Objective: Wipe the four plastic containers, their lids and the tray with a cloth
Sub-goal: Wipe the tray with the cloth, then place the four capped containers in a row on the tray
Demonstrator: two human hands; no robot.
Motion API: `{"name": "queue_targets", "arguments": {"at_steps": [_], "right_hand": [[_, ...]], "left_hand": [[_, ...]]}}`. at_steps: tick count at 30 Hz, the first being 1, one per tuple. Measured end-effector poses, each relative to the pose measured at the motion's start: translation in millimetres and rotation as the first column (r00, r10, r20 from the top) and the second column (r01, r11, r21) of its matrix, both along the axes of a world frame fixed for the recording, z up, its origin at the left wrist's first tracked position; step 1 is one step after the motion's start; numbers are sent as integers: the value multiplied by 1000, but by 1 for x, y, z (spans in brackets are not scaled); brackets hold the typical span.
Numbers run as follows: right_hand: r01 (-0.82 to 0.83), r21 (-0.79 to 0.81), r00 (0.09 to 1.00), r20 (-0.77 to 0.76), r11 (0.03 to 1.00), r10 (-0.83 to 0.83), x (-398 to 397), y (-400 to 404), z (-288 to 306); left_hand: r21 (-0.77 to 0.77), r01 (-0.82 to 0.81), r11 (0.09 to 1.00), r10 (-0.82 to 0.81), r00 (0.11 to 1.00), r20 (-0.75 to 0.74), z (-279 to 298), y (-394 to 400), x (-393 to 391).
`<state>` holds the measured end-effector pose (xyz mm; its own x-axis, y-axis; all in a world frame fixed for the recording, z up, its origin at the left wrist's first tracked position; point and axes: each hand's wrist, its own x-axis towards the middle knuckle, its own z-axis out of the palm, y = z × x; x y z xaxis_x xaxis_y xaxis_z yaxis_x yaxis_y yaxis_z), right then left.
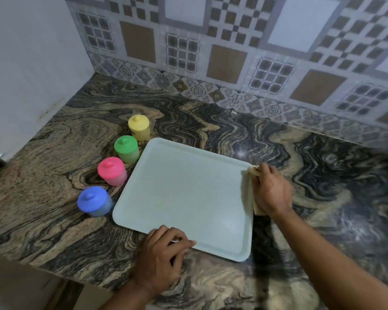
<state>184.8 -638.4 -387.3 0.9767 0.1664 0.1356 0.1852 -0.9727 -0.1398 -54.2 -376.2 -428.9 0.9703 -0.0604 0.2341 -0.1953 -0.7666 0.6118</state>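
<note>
Fingers (263, 173) of the right hand (272, 191) were curled round a folded tan cloth (252, 175), pressed against the right edge of the pale tray (188, 193) on the marbled worktop (211, 128). At the tray's near edge, the left hand (164, 258) pinched the rim between thumb and bent fingers. Four lidded containers stood in a diagonal row just left of the tray: blue (94, 201) nearest, then pink (112, 171), green (126, 149) and yellow (139, 127) farthest, near the tiled wall (233, 41).
</note>
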Motion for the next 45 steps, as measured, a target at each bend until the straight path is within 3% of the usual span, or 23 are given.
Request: {"name": "queue_targets", "arguments": {"at_steps": [3,6,12,18,20,23,26,29,35,40,45], "right_hand": [[148,192,988,21,970,-154,-36,-14,14],[302,327,952,-54,896,-301,-73,-30,16],[310,256,941,-220,916,-257,-113,-51,7],[305,311,945,16,900,-326,-118,-52,14],[237,341,961,53,910,-271,-118,-33,18],[-2,425,997,70,905,-31,-123,16,25],[-226,496,972,60,838,227,-129,84,36],[-338,512,927,36,790,374,-130,159,49],[-452,462,856,-17,763,517,-122,278,55],[-407,400,892,-19,821,452,-114,318,36],[-376,407,901,-47,832,431,-115,325,21]], "left_hand": [[-10,-10,1000,10,1000,-5,1,-3,-1],[-13,-30,999,30,1000,3,3,-5,-1],[-26,-79,997,77,995,-69,13,-12,0],[-52,-125,991,123,992,-40,37,-12,-7],[-65,-216,974,216,976,-2,50,-2,-13],[-37,-399,916,401,912,84,66,25,-22],[-15,-579,815,573,802,168,74,60,-28],[10,-676,737,664,726,180,74,100,-28],[33,-558,830,556,830,55,60,161,-14],[-47,-490,870,486,870,-78,52,180,-9],[-100,-440,893,431,897,-93,53,194,-11]]}}
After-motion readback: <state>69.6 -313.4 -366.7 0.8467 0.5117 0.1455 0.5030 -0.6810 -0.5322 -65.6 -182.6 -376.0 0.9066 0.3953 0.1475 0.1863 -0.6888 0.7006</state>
